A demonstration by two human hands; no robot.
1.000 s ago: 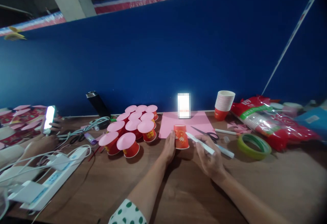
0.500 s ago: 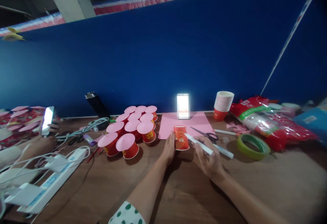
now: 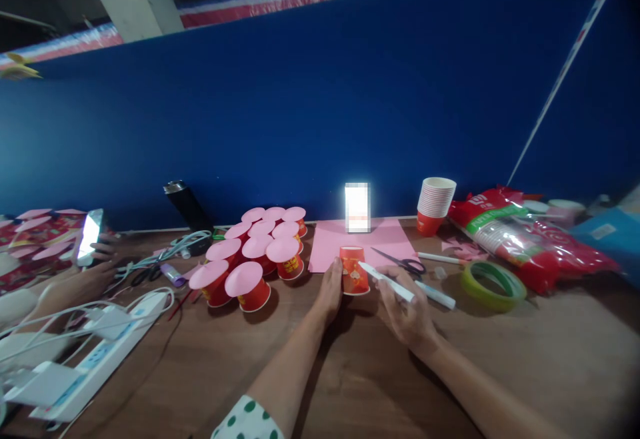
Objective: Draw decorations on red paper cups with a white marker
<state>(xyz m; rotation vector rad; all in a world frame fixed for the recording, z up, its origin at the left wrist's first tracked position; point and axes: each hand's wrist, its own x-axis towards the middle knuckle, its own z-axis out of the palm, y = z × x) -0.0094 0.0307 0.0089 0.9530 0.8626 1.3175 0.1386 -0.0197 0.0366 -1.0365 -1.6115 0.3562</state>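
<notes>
1 red cup (image 3: 354,275), inverted, side-held in L hand (image 3: 329,292), prob. for steadiness; 1 white pen (image 3: 371,271), gripped in R hand (image 3: 411,317), slanted w/ tip at cup.

Left hand (image 3: 331,290) extended, right hand (image 3: 407,312) curled

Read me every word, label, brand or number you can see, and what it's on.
"PAPER": green band of the red plastic bag; rest and logo blurred.
Too blurred: yellow characters on red paper cups, white label on the blue package.
Bright upright screen: pixelated.
</notes>
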